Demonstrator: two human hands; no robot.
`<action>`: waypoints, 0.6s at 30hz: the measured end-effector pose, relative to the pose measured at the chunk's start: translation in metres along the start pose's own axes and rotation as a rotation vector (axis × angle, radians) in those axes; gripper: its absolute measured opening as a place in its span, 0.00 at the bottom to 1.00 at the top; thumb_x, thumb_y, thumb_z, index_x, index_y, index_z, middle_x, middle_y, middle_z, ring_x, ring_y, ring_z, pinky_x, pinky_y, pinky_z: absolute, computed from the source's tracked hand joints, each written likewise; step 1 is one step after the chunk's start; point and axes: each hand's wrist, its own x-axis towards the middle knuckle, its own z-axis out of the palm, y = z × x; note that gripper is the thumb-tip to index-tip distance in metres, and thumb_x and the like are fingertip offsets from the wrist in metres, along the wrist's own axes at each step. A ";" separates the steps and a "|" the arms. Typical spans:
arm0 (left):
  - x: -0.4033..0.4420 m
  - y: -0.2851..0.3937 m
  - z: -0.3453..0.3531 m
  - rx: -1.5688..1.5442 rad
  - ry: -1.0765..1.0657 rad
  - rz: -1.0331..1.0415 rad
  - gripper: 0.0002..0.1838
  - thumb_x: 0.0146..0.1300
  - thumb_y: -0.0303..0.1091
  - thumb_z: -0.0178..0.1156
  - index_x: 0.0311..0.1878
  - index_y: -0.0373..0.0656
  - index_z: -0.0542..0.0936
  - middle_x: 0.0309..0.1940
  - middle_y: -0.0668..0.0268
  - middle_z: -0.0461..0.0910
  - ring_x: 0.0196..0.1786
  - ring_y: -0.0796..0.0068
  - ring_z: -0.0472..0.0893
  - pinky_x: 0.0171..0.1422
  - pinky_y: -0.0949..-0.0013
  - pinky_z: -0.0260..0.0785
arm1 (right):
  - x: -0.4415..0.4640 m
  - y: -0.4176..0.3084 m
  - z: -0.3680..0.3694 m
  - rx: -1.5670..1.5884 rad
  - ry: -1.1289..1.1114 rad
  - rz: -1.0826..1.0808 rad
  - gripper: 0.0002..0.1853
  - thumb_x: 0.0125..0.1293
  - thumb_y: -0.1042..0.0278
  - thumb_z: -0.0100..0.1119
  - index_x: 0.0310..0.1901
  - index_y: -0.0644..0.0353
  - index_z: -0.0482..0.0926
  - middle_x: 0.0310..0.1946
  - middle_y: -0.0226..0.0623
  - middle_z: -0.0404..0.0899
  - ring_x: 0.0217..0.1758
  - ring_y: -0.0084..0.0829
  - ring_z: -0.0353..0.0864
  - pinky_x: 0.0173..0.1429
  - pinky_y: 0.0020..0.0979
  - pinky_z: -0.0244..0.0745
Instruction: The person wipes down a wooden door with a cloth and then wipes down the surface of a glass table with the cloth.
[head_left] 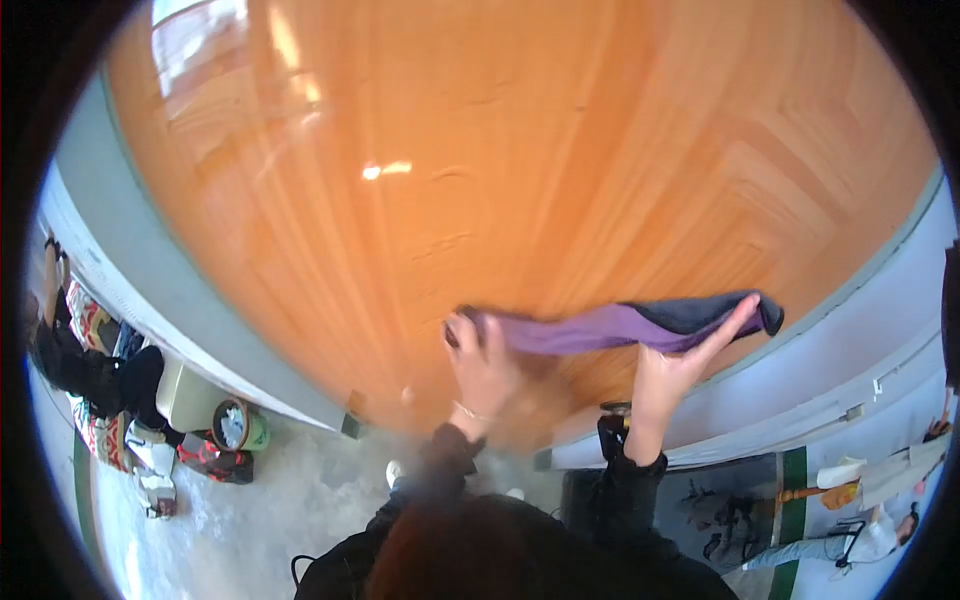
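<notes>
On my remote feed, the purple-and-black cloth [580, 334] stretches across the wooden door [520, 180], its long axis running left to right, nearly level, dark end pointing right. The left hand [482, 375] has its grip clamped on the left end; the right hand [668, 378] touches the dark end, some fingers hidden, so I cannot tell whether that grip is together or apart

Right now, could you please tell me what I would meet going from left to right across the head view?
A black-clothed person, a round green bin, the left hand, the purple middle of a purple-and-dark-grey fabric cloth, the right hand, the pale top of a person in blue jeans.
</notes>
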 end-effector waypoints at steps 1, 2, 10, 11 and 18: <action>0.014 -0.018 -0.016 0.010 -0.044 -0.080 0.35 0.56 0.26 0.55 0.68 0.34 0.58 0.63 0.31 0.54 0.64 0.27 0.57 0.68 0.34 0.51 | -0.002 -0.015 0.014 0.041 -0.037 -0.087 0.56 0.50 0.76 0.72 0.75 0.64 0.42 0.76 0.49 0.41 0.80 0.46 0.37 0.79 0.45 0.35; 0.028 -0.038 -0.034 0.019 -0.091 -0.155 0.37 0.59 0.21 0.52 0.73 0.32 0.53 0.72 0.30 0.44 0.73 0.27 0.47 0.75 0.39 0.45 | -0.005 -0.031 0.029 0.079 -0.068 -0.169 0.56 0.50 0.80 0.72 0.75 0.62 0.42 0.76 0.47 0.42 0.80 0.43 0.38 0.79 0.43 0.36; 0.072 -0.233 -0.101 0.067 0.172 -0.445 0.32 0.63 0.15 0.44 0.72 0.29 0.53 0.71 0.40 0.54 0.73 0.50 0.58 0.77 0.56 0.49 | -0.052 -0.207 0.194 0.239 -0.568 -0.591 0.41 0.55 0.72 0.58 0.72 0.51 0.57 0.67 0.50 0.63 0.73 0.46 0.59 0.72 0.51 0.56; 0.085 -0.226 -0.112 -0.221 0.171 -0.497 0.31 0.64 0.17 0.46 0.71 0.29 0.54 0.69 0.44 0.58 0.71 0.52 0.60 0.75 0.58 0.52 | -0.065 -0.226 0.215 0.372 -0.605 -0.581 0.39 0.58 0.73 0.54 0.73 0.51 0.56 0.67 0.49 0.63 0.73 0.46 0.60 0.71 0.47 0.59; 0.010 -0.217 -0.102 -0.743 -0.150 -1.005 0.34 0.67 0.38 0.48 0.72 0.33 0.53 0.70 0.46 0.55 0.72 0.51 0.57 0.76 0.57 0.49 | -0.137 -0.245 0.296 0.959 -0.821 -0.657 0.78 0.16 0.39 0.69 0.76 0.57 0.43 0.73 0.46 0.54 0.77 0.43 0.54 0.74 0.37 0.58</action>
